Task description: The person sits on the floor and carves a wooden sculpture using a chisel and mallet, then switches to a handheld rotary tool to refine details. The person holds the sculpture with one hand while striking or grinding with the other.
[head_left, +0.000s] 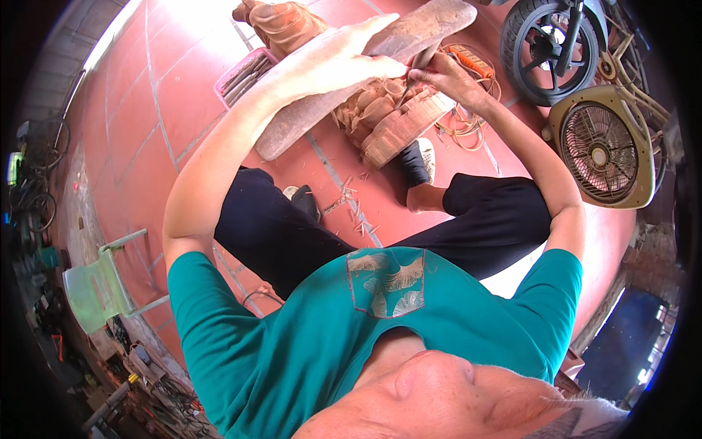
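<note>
My right hand (451,79) is closed around a slim carving chisel (406,94), its blade pointing down at a carved block of reddish-brown wood (382,121). From the other side my left hand (358,62) reaches over, its lower fingertips meeting the chisel and another finger stretched out over a long worn board (428,28). Glare washes out much of this hand. Rounded, folded shapes cover the block's far side, and a flat cut face is turned toward me. Under my left forearm the board runs slantwise, beyond the block and between my arms.
Behind the board stand a pink basket of tools (245,77) and another carved wood piece (281,25). An orange power strip (472,61) with coiled cord lies right, near a motorbike wheel (548,50) and box fan (601,150). Shavings (355,201) litter the tiles; a green chair (99,293) is left.
</note>
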`<control>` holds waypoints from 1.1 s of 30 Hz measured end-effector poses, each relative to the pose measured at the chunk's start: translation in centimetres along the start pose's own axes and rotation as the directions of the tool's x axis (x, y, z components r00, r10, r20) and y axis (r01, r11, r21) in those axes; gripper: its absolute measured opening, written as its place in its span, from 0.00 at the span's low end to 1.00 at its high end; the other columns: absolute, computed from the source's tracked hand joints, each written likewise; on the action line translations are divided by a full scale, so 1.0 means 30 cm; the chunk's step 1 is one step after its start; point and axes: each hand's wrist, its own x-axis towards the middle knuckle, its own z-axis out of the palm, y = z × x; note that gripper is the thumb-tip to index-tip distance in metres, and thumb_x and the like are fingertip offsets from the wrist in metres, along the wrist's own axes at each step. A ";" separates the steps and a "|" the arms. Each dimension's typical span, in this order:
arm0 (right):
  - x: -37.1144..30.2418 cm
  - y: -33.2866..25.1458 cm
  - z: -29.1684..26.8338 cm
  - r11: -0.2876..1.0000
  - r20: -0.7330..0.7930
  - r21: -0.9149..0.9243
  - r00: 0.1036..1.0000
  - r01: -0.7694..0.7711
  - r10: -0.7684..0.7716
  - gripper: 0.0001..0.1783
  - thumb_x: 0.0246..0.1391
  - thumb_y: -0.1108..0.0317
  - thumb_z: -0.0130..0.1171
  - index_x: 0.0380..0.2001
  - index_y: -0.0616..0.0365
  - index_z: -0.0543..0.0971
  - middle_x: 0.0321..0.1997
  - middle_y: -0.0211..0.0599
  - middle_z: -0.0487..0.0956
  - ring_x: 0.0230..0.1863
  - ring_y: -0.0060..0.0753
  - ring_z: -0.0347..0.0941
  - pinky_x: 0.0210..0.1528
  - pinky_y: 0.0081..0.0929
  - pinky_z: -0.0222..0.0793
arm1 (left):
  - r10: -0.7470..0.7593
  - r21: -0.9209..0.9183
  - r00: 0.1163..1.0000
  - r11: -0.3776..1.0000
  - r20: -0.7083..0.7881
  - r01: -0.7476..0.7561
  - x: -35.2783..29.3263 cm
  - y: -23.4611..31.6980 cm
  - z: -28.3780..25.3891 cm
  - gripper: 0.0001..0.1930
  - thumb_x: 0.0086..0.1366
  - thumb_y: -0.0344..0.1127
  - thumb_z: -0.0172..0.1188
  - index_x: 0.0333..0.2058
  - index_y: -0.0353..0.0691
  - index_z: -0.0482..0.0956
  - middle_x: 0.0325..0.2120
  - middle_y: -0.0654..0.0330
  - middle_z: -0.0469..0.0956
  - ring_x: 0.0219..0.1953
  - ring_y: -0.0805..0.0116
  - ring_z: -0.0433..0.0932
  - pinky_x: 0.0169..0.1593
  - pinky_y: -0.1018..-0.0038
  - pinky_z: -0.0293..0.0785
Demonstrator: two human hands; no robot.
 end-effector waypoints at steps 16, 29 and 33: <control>-0.028 -0.080 0.007 0.998 0.006 0.061 0.999 -0.034 0.034 0.15 0.68 0.64 0.54 0.49 0.65 0.74 0.45 0.36 0.82 0.49 0.26 0.78 0.54 0.27 0.76 | -0.032 -0.102 0.987 0.995 -0.158 0.016 -0.073 -0.043 -0.064 0.38 0.65 0.49 0.63 0.71 0.55 0.59 0.56 0.57 0.75 0.52 0.66 0.76 0.54 0.70 0.73; -0.014 -0.071 0.040 0.996 0.035 -0.070 0.998 0.048 -0.046 0.19 0.64 0.62 0.63 0.52 0.62 0.74 0.47 0.34 0.81 0.51 0.26 0.78 0.55 0.28 0.74 | 0.158 -0.121 0.941 0.972 -0.300 -0.202 -0.088 0.037 -0.131 0.41 0.66 0.46 0.65 0.70 0.36 0.56 0.61 0.45 0.71 0.60 0.58 0.73 0.60 0.64 0.70; -0.011 -0.083 0.041 0.977 0.054 -0.206 0.998 0.051 -0.041 0.19 0.63 0.61 0.63 0.51 0.61 0.74 0.46 0.33 0.81 0.49 0.26 0.78 0.55 0.29 0.74 | 0.010 0.068 0.994 0.998 -0.112 -0.002 -0.082 -0.007 -0.027 0.39 0.65 0.49 0.63 0.69 0.39 0.60 0.59 0.44 0.73 0.62 0.55 0.73 0.65 0.62 0.65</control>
